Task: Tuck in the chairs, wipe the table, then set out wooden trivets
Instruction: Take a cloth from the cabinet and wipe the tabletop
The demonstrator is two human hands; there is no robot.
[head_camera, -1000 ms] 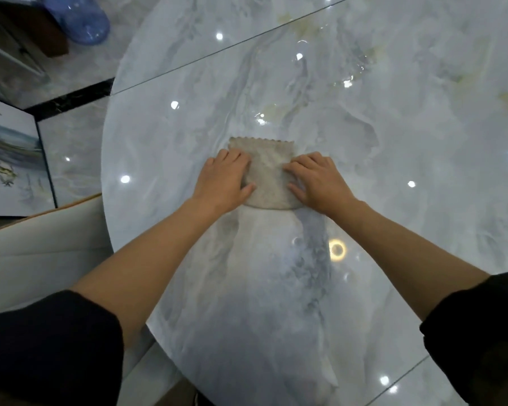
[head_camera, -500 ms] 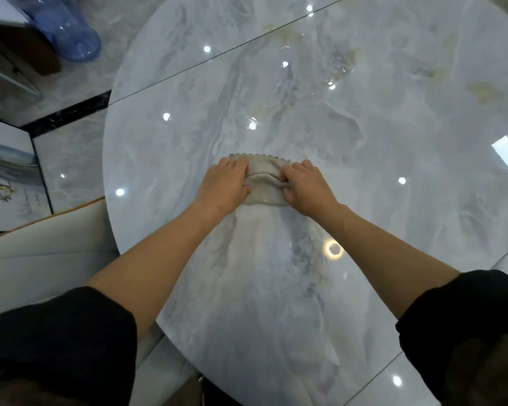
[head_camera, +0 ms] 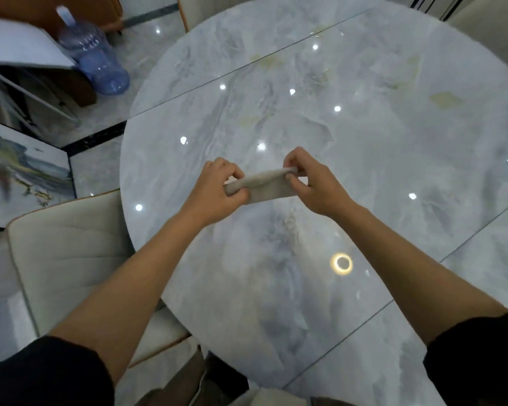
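A beige cleaning cloth (head_camera: 269,184), folded into a narrow strip, hangs just above the glossy round marble table (head_camera: 349,127). My left hand (head_camera: 217,187) grips its left end with curled fingers. My right hand (head_camera: 311,180) pinches its right end between thumb and fingertips. The cloth is stretched between both hands. A cream upholstered chair (head_camera: 68,259) with an orange trim stands at the table's left edge, its back close to the rim. No wooden trivets are in view.
A blue water jug (head_camera: 96,61) stands on the tiled floor at the far left. A framed painting (head_camera: 21,177) leans at the left. Another chair back (head_camera: 185,10) shows at the table's far side.
The cloth lay flat under both palms, was folded over on the table, and now is lifted and held taut between both hands. The view has pulled back and up.
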